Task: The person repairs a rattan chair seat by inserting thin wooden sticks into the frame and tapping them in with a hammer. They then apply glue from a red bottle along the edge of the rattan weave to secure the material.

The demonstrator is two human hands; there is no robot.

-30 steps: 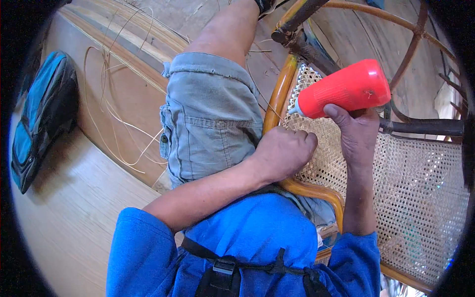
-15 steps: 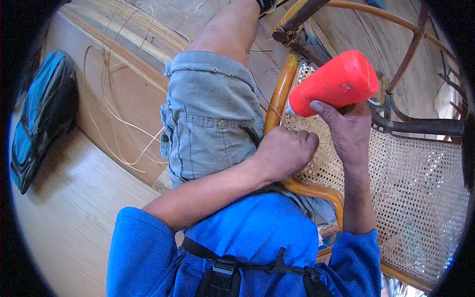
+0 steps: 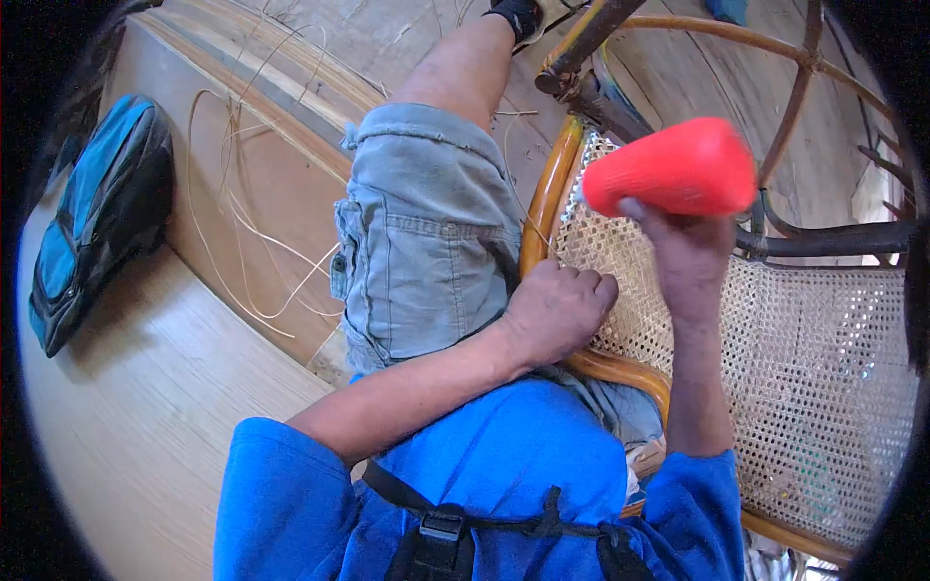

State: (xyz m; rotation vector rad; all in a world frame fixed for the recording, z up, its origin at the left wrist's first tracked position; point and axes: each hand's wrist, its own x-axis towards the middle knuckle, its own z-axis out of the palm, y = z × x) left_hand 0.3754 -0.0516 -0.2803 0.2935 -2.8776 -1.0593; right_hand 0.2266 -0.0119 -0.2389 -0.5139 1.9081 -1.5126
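My right hand [image 3: 686, 254] grips a red plastic squeeze bottle [image 3: 668, 169], holding it tilted with its pale tip to the left and slightly down. The bottle and hand are somewhat blurred. Below and left of it, my left hand [image 3: 562, 308] is closed over the edge of a woven cane panel [image 3: 620, 252], beside the glossy bent rattan frame [image 3: 553, 184]. What its curled fingers hold is hidden. A thin cane strand [image 3: 531, 221] runs near the frame just above that hand.
To the right, the cane mesh [image 3: 814, 358] spreads out below dark and brown rattan poles [image 3: 796, 107]. Loose cane strands [image 3: 247, 228] lie at left near wooden boards [image 3: 266, 87]. A blue and black bag [image 3: 102, 223] rests on a pale wood surface [image 3: 174, 416].
The red bottle has moved a little right and down, its tip drawing away from the frame edge. My left hand stays closed at the same part of the panel. The view has shifted slightly.
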